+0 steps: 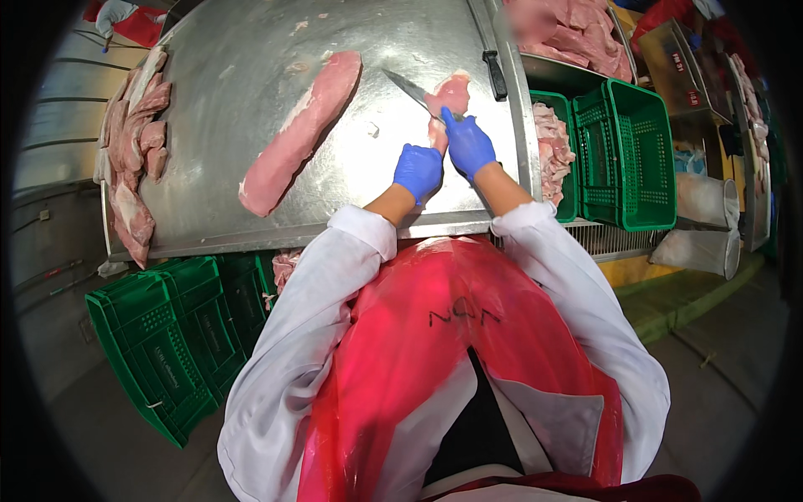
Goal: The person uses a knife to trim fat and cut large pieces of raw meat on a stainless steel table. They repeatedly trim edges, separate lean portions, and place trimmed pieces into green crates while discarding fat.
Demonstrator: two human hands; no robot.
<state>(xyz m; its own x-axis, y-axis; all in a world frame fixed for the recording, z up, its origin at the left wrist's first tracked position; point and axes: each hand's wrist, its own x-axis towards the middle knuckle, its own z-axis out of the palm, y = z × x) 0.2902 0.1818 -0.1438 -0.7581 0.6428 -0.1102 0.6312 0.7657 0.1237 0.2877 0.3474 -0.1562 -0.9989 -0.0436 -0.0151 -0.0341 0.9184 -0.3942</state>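
Note:
My left hand, in a blue glove, is closed around the near end of a small strip of pink meat by the table's front edge. Just right of it my right hand, gloved the same way, grips a knife. The blade points away and to the left, crossing by the meat; its handle is hidden in my fist. A long trimmed pork loin lies slantwise to the left of my hands. A small pale scrap rests between the loin and my left hand.
A second knife with a black handle lies along the right edge of the steel table. Several untrimmed pieces of meat hang over the left edge. Green crates stand right, one with trimmings; another crate stands lower left.

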